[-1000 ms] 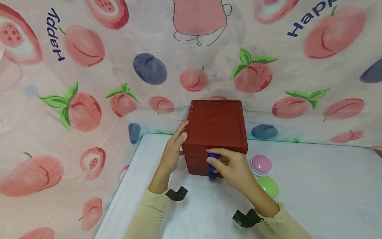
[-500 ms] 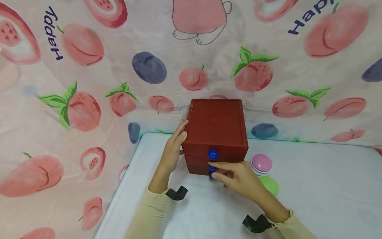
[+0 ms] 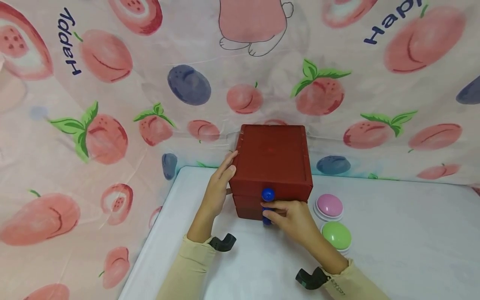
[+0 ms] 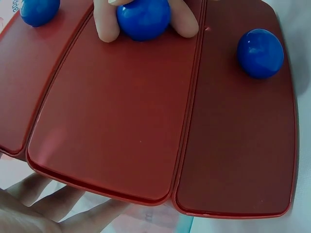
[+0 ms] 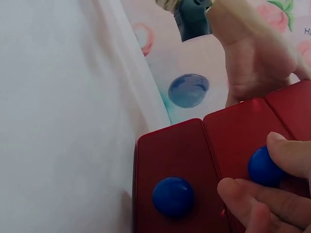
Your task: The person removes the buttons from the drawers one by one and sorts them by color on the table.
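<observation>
A reddish-brown drawer cabinet [image 3: 273, 154] stands upright at the back of the table, its three drawers flush with the frame. Each drawer front bears a round blue knob. My right hand [image 3: 294, 218] pinches the middle knob [image 4: 144, 19] between thumb and fingers; the right wrist view also has this middle knob [image 5: 262, 166]. Above it the top knob [image 3: 268, 194] is free, and so is the bottom knob [image 5: 173, 197]. My left hand [image 3: 217, 191] rests against the cabinet's left side, fingers extended along it.
Right of the cabinet sit a pink dome-shaped button [image 3: 330, 205] and a green one [image 3: 336, 235], both on white bases. A white cloth covers the table [image 3: 405, 233]. Behind it hangs a fruit-print curtain [image 3: 277, 75], close to the cabinet's back.
My right hand has left the top knob and moved down, and its fingers now grip the middle knob. The left hand stays against the cabinet's side. All drawers look unmoved.
</observation>
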### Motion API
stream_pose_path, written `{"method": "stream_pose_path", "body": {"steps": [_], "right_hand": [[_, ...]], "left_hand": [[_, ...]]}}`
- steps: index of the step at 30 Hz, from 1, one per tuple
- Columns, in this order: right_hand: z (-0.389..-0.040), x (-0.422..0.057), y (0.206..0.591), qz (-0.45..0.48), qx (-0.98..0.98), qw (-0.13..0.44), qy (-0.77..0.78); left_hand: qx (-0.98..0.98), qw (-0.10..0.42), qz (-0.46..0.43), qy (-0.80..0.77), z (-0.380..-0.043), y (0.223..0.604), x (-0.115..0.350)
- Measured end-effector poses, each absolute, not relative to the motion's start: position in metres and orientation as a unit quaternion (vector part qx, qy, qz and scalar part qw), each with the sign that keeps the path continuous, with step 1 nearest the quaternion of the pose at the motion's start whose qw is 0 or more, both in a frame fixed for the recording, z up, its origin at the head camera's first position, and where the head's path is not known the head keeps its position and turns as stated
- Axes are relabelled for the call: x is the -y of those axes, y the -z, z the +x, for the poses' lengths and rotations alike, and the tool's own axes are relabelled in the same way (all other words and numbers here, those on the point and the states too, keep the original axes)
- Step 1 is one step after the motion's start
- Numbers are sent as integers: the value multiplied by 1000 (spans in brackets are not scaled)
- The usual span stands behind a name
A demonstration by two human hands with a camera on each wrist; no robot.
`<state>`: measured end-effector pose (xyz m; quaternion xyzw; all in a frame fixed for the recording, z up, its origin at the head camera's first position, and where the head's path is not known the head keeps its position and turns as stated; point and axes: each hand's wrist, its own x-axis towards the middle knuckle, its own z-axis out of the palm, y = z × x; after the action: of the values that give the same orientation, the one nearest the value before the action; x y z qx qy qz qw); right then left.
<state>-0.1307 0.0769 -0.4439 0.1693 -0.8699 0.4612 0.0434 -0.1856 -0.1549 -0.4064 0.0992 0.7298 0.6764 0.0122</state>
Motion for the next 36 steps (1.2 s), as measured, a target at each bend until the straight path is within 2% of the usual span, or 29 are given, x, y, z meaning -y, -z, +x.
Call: {"method": "stream_pose_path", "body": {"steps": [11, 22, 31, 36], "right_hand": [[-121, -75, 447, 179, 886, 87, -418], [-109, -75, 447, 180, 897, 73, -398], [-88, -75, 445, 172, 895, 27, -410], [-81, -75, 444, 163, 899, 31, -406]], "left_hand": [[-725, 17, 93, -682, -186, 409, 155], [-719, 15, 99, -688, -185, 407, 156], [-729, 14, 95, -678, -184, 407, 157], [-730, 8, 98, -676, -184, 406, 156]]}}
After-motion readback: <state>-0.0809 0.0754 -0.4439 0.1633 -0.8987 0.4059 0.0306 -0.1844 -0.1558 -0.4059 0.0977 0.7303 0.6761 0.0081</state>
